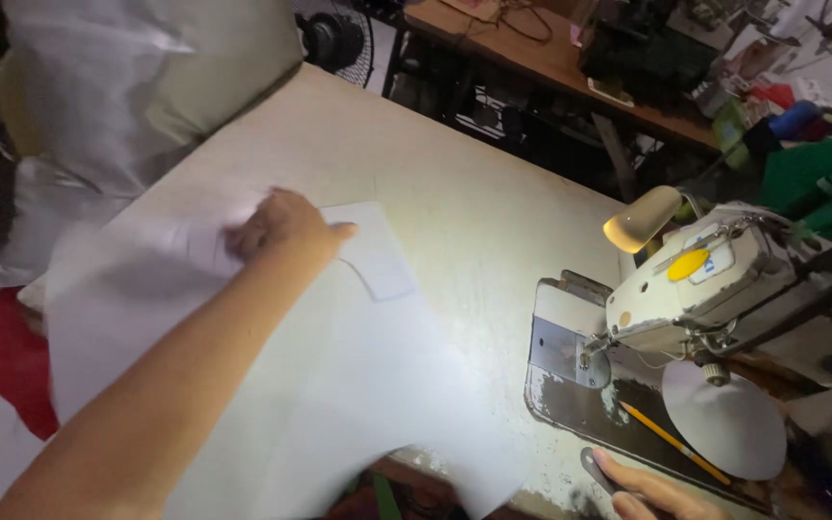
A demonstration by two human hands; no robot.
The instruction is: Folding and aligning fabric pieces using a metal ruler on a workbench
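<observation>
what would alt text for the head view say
A person's left hand presses on white fabric pieces spread over a pale worktable. Their right hand rests at the table's near edge beside a white sewing machine with a lit lamp and a yellow pencil.

A large white fabric piece (320,385) lies flat and blurred on the table, a smaller white piece (377,250) beside it.
</observation>
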